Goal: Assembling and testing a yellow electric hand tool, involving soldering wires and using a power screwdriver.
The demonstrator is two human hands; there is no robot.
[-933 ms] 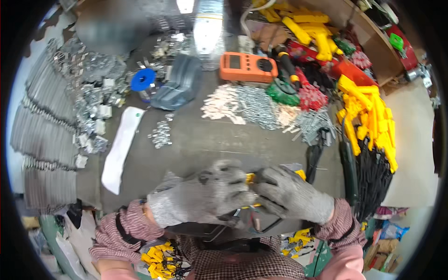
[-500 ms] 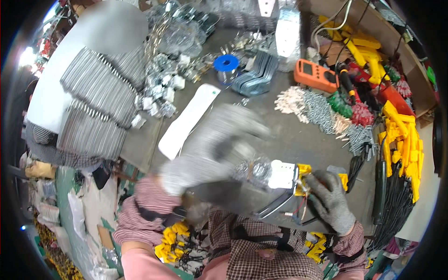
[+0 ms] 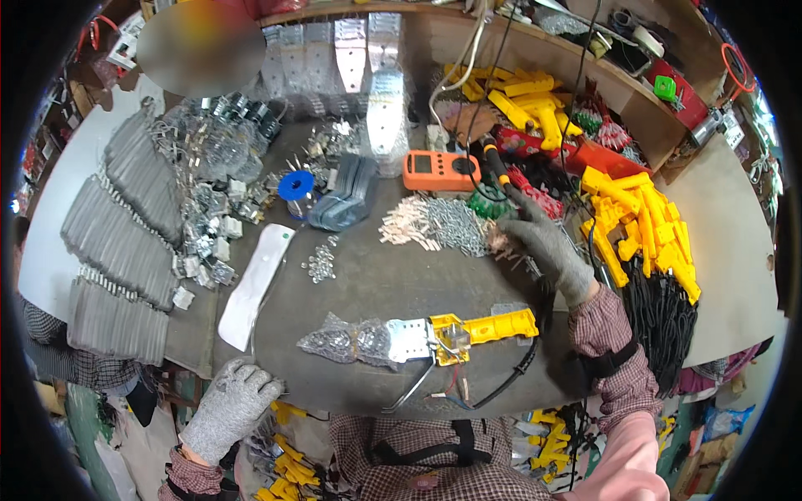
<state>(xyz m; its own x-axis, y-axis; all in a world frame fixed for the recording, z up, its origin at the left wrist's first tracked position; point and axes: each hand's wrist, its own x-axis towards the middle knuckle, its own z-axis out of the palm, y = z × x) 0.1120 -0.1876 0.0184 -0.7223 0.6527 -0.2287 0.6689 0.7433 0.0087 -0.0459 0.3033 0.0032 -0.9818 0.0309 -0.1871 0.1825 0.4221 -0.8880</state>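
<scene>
- Right hand [image 3: 543, 244], gloved, reaches far across the worktop [image 3: 368, 284], fingers curled onto the pile of screws [image 3: 455, 227] beside the soldering iron [image 3: 501, 179]; whether it pinches anything, I cannot tell.
- Left hand [image 3: 230, 405], gloved, rests at the worktop's near edge, fingers loosely bent, holding nothing.
- Yellow-handled tool [image 3: 468, 330] lies near the front edge, between both hands.

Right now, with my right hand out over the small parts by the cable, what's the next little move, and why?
Probably close the right hand on the black cable at its fingertips. That gloved hand is stretched to the far parts pile, while the yellow tool lies unheld near you and the left hand rests at the table edge.
</scene>
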